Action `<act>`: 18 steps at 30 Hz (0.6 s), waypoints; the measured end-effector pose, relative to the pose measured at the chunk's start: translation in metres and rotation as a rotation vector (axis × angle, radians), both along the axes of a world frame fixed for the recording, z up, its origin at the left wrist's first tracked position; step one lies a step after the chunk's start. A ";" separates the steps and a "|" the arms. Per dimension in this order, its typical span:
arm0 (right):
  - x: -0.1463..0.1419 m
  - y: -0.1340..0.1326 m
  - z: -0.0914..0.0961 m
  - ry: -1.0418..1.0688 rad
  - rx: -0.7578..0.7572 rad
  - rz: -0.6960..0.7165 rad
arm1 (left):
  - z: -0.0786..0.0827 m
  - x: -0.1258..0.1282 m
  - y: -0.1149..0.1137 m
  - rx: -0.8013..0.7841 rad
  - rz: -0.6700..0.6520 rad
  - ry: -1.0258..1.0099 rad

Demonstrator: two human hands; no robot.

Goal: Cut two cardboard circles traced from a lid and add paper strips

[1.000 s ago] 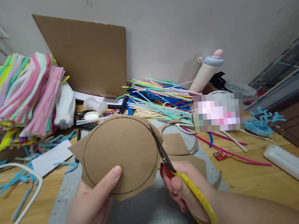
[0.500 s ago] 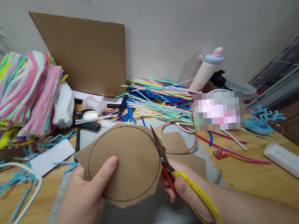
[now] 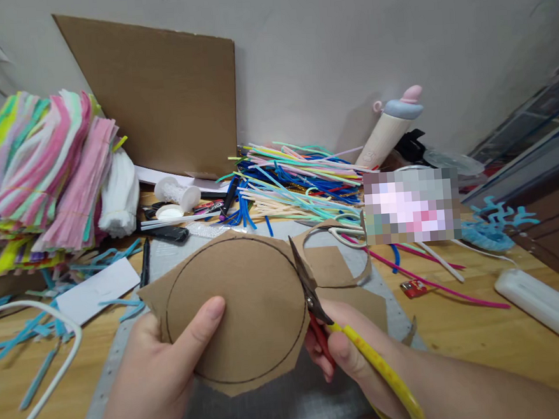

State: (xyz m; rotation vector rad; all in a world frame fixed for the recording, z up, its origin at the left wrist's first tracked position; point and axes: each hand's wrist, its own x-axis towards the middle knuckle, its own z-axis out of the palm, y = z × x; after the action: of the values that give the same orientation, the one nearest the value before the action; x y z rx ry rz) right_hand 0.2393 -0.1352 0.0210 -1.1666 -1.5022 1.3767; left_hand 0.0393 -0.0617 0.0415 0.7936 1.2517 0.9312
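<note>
A brown cardboard piece (image 3: 247, 301) with a circle drawn on it in dark line is tilted up above the grey mat. My left hand (image 3: 161, 364) grips its left side, thumb flat on the front, other fingers hidden behind. My right hand (image 3: 361, 357) holds scissors (image 3: 336, 333) with one yellow and one red handle. Their blades lie at the right edge of the cardboard, along the drawn line, pointing away from me. Behind the blades, a cardboard offcut (image 3: 331, 266) with a round hole rests on the mat (image 3: 123, 367).
Bundled pipe cleaners (image 3: 32, 169) are heaped at the left, with loose pipe cleaners (image 3: 296, 176) at the back. A large cardboard sheet (image 3: 171, 102) leans on the wall. Toward the right are a bottle (image 3: 386, 132), a white bar-shaped object (image 3: 545, 306) and a blue pipe-cleaner shape (image 3: 491, 226).
The cardboard, both hands and the scissors have shifted slightly right and down in view. The scissor blades look closer together than before. Both hands keep their holds.
</note>
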 end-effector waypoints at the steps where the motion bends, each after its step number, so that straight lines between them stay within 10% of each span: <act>1: 0.000 0.000 0.002 -0.010 -0.047 -0.007 | 0.000 0.000 0.000 0.004 0.002 -0.003; 18: 0.001 -0.001 -0.002 -0.009 -0.223 -0.070 | 0.003 -0.008 0.010 0.022 0.013 0.043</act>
State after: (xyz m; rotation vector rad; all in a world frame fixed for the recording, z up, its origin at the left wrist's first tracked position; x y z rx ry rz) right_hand 0.2405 -0.1363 0.0188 -1.3509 -1.3255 1.5217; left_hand 0.0312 -0.0522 0.0445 0.8277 1.2868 0.9442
